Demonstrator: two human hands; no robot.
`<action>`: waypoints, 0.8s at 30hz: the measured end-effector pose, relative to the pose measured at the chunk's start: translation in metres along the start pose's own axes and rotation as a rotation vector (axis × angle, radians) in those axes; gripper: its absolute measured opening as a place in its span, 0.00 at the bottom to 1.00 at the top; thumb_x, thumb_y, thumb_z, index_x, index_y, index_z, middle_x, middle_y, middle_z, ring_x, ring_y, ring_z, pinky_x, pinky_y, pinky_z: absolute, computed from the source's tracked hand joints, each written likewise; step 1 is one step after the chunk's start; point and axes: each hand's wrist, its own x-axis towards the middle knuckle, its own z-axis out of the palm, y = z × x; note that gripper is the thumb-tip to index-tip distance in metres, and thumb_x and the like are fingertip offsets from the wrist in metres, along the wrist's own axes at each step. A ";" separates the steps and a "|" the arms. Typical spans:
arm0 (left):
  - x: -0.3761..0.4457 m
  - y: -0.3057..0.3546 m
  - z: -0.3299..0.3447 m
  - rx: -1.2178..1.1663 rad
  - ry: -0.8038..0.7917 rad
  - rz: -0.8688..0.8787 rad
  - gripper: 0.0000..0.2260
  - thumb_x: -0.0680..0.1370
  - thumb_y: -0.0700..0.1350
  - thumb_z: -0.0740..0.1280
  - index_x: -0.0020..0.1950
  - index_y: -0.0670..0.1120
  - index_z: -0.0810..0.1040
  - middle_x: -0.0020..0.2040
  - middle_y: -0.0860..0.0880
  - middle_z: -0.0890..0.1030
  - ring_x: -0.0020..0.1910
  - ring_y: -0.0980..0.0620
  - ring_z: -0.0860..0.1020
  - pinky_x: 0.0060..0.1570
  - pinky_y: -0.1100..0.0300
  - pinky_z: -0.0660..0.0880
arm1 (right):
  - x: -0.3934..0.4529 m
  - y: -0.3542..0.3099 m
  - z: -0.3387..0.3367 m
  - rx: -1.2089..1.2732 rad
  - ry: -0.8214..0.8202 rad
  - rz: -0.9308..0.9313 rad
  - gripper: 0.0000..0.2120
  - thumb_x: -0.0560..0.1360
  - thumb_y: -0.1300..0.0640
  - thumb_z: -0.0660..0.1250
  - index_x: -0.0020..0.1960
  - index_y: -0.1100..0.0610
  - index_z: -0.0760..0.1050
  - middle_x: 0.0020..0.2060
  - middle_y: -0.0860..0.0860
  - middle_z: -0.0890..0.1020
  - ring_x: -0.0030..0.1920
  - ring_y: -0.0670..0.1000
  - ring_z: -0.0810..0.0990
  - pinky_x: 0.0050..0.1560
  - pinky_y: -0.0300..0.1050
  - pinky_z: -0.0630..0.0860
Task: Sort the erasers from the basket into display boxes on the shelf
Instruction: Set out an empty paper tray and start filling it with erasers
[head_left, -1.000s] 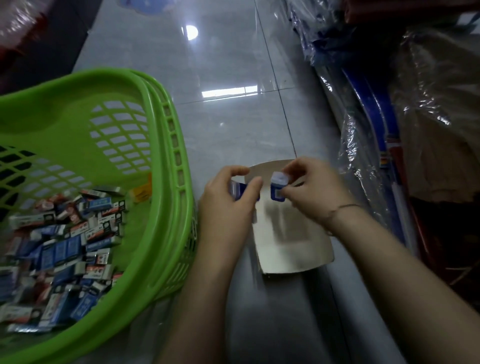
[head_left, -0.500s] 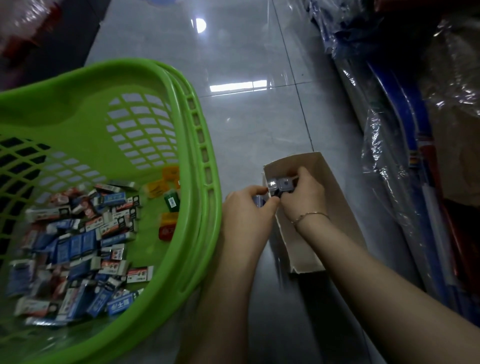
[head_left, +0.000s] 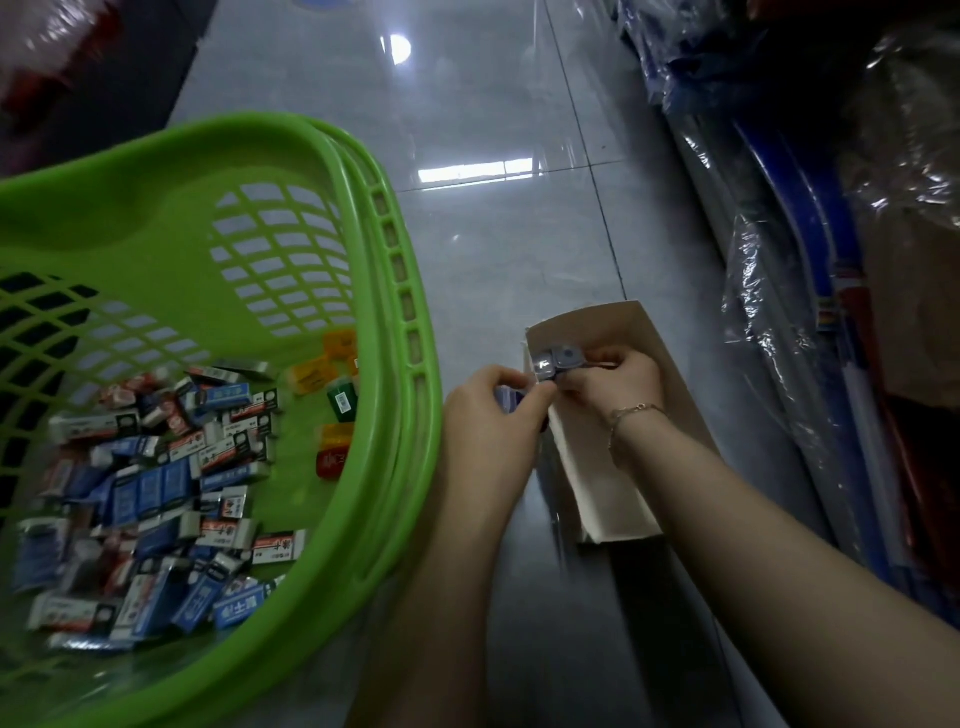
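Observation:
A green plastic basket (head_left: 395, 332) on the left holds several loose erasers (head_left: 171, 478) in blue, red and white sleeves, plus a few orange and green ones. To its right a pale cardboard display box (head_left: 613, 488) lies open on the floor. My left hand (head_left: 488, 415) grips a blue eraser (head_left: 506, 399) just outside the box's left wall. My right hand (head_left: 613, 382) is inside the box at its far end, pinching erasers (head_left: 558, 358) that stand against the back corner.
Glossy grey floor tiles (head_left: 498, 249) stretch ahead. Plastic-wrapped goods and blue-edged packs (head_left: 810, 291) line the right side close to the box. A dark object with a shiny wrapper (head_left: 62, 57) sits at the top left.
A second ago both hands held blue erasers above the box. My right hand has gone down into the box's far end and my left has moved to its left wall.

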 end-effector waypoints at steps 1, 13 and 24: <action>-0.001 0.001 0.000 -0.041 0.039 0.022 0.08 0.75 0.48 0.70 0.46 0.44 0.78 0.39 0.50 0.79 0.36 0.56 0.77 0.36 0.62 0.73 | -0.003 -0.002 -0.003 -0.004 -0.010 0.039 0.19 0.68 0.67 0.72 0.57 0.62 0.73 0.47 0.57 0.80 0.44 0.55 0.81 0.47 0.47 0.79; -0.012 0.023 0.013 -0.374 -0.143 -0.181 0.19 0.77 0.59 0.63 0.51 0.43 0.77 0.34 0.50 0.80 0.31 0.54 0.77 0.24 0.66 0.67 | -0.086 -0.039 -0.067 -0.007 -0.434 -0.429 0.20 0.68 0.74 0.63 0.45 0.50 0.80 0.42 0.51 0.84 0.42 0.48 0.82 0.40 0.40 0.80; -0.024 0.035 0.012 -0.368 -0.223 -0.131 0.23 0.75 0.63 0.62 0.55 0.44 0.77 0.44 0.44 0.83 0.39 0.50 0.80 0.28 0.64 0.69 | -0.089 -0.040 -0.080 0.297 -0.457 -0.231 0.09 0.71 0.69 0.66 0.47 0.59 0.81 0.42 0.54 0.84 0.41 0.48 0.84 0.41 0.37 0.80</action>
